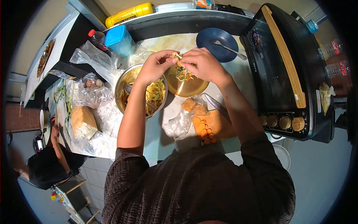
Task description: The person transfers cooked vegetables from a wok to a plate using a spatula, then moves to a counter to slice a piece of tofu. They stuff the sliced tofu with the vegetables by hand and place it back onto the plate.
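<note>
Both hands meet above an amber glass plate [194, 90], fingers pinched together. Between them is a small golden-brown piece of food [178, 59] with a pale inside; the fingers partly cover it. My left hand [158, 66] grips it from the left, and my right hand [205, 64] grips it from the right. Just below my right fingers, a mound of shredded vegetables [183, 74] with orange and green bits lies on the plate. Beneath my left forearm stands a steel bowl [165, 102] of pale yellow strips, with a spoon [151, 106] in it.
Brown fried pieces [188, 104] in clear plastic, a knife [217, 106] and carrot slices [203, 131] on an orange board [222, 127] lie nearer me. A blue plate [217, 37] with a fork [227, 48] sits behind. A toaster oven [283, 74] borders the right; another person [48, 166] is at left.
</note>
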Demonstrator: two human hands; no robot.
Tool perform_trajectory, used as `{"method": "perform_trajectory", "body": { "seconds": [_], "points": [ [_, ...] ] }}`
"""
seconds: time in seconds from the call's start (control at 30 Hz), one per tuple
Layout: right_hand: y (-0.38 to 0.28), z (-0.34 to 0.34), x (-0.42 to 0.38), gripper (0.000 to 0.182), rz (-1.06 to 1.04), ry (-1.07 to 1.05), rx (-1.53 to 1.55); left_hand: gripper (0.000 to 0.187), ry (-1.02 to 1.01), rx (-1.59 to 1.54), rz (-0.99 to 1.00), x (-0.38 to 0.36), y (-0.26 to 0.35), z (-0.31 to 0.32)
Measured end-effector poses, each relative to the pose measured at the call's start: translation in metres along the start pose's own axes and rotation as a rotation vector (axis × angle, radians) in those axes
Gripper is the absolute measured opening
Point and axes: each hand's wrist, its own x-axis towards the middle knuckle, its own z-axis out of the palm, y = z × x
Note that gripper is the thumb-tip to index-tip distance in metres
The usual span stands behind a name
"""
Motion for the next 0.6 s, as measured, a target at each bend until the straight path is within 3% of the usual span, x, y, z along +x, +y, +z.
{"method": "perform_trajectory", "body": {
  "seconds": [0.17, 0.6],
  "points": [
    [-0.004, 0.000, 0.001, 0.011, -0.023, 0.115, -0.007, 0.026, 0.007, -0.011, -0.012, 0.001, -0.005, -0.002],
    [-0.015, 0.000, -0.002, 0.017, 0.085, 0.055, -0.084, 0.025, 0.029, -0.075, -0.038, 0.001, -0.007, 0.003]
  ]
}}
